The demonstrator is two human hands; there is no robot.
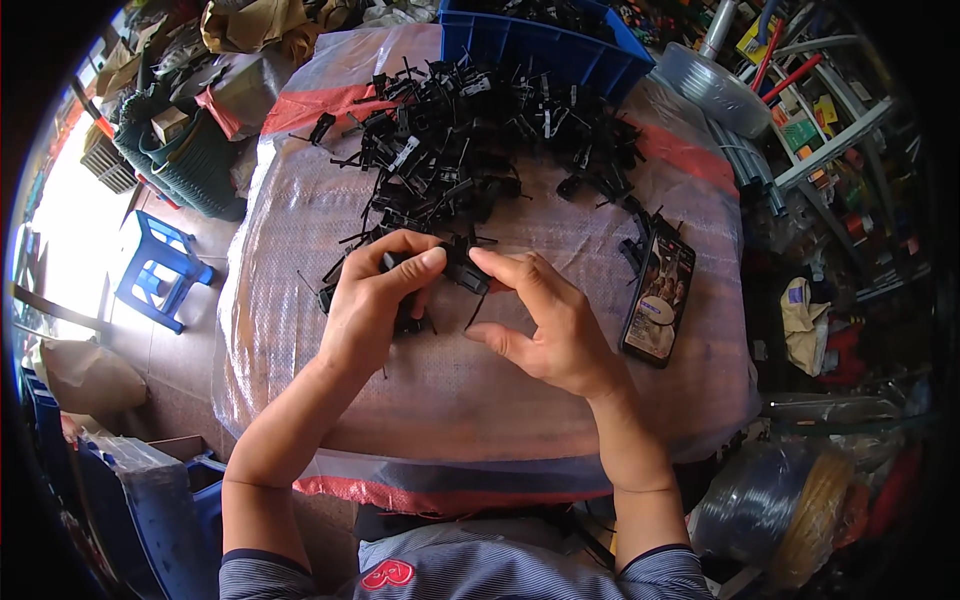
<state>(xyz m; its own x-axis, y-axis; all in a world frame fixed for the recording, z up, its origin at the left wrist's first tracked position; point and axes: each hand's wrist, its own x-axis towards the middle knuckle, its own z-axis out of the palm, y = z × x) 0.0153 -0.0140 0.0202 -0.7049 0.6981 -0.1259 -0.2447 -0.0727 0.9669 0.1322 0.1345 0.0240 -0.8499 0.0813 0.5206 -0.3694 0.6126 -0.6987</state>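
your left hand [372, 300] and right hand [545, 320] pinch a black plastic part [462, 270]; at twelve o'clock the pile of parts [470, 140] is black too, under a blue bin [540, 45]. the table cover [450, 390] is clear bubble wrap over pale sacking with a red stripe. at nine o'clock stands a blue stool [160, 270]; your shirt [470, 575] is grey-striped with a red patch.

Single head-worn fisheye view, looking steeply down, close over the table [300, 240]
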